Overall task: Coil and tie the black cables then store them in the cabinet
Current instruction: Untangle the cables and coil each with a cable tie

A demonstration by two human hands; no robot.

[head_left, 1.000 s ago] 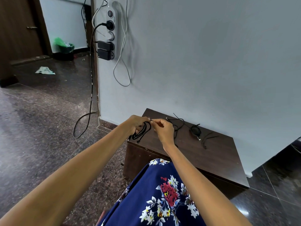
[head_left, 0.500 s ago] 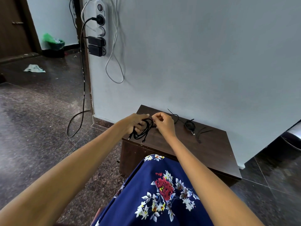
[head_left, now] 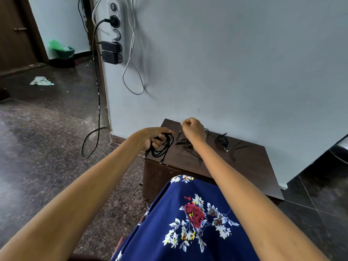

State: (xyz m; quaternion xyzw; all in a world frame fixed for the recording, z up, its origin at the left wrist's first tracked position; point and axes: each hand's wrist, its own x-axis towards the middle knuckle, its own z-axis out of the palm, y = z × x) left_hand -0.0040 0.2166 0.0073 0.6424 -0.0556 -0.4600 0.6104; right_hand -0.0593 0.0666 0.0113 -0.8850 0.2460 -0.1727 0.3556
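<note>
My left hand (head_left: 154, 137) is closed around a coiled black cable (head_left: 162, 147) that hangs in loops over the left front corner of a low dark-brown cabinet (head_left: 250, 172). My right hand (head_left: 194, 129) is a closed fist raised a little above the cabinet top, to the right of the coil; whether it pinches a thin tie is too small to tell. Loose black cables (head_left: 188, 145) lie on the top under my right wrist. A small black coil (head_left: 222, 140) and a loose strand (head_left: 237, 149) lie further right.
A white power strip (head_left: 113, 29) with black plugs hangs on the grey wall, with white and black cords trailing to the dark floor (head_left: 47, 129). A green bin (head_left: 60, 51) stands at the back left. My blue floral skirt (head_left: 192, 219) fills the foreground.
My right hand has pulled up and to the right, away from my left hand and the coil. My left hand still holds the coil in about the same place.
</note>
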